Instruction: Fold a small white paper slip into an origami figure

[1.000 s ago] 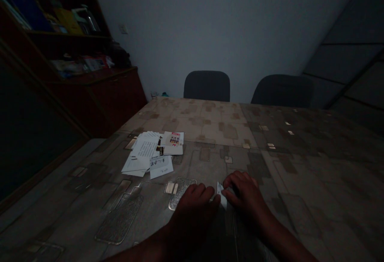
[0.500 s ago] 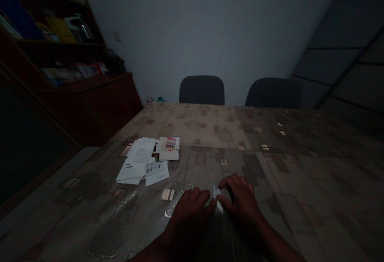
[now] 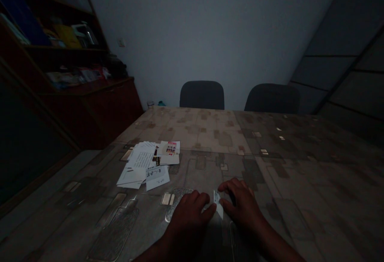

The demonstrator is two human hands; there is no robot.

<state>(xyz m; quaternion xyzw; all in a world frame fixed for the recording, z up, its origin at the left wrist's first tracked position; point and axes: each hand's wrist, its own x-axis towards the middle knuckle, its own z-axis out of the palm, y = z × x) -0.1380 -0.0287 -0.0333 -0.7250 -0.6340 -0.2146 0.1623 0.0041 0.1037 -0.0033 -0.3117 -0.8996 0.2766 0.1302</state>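
A small piece of white paper (image 3: 219, 206), apparently folded, stands between my two hands just above the patterned tablecloth. My left hand (image 3: 192, 214) has its fingers curled, with the thumb tip against the paper's left edge. From the other side, the thumb and index finger of my right hand (image 3: 240, 200) hold the right edge, one below the other. In the dim light the exact fold of the paper is hard to make out. Left of my hands lies a loose pile of printed cards and papers (image 3: 142, 162), some with dark writing. A card with a red strip (image 3: 171, 149) rests on top.
The tablecloth (image 3: 204, 130) spreads over a wide table. Two dark chairs (image 3: 202, 95) stand at its far side against the wall. A dark red cabinet (image 3: 111, 102) with cluttered shelves is at the left. A glass (image 3: 150, 104) shows beyond the far left corner.
The view has tilted slightly up, so everything sits a little lower. My left thumb has slid down and back a little, and more of the paper shows between my hands.
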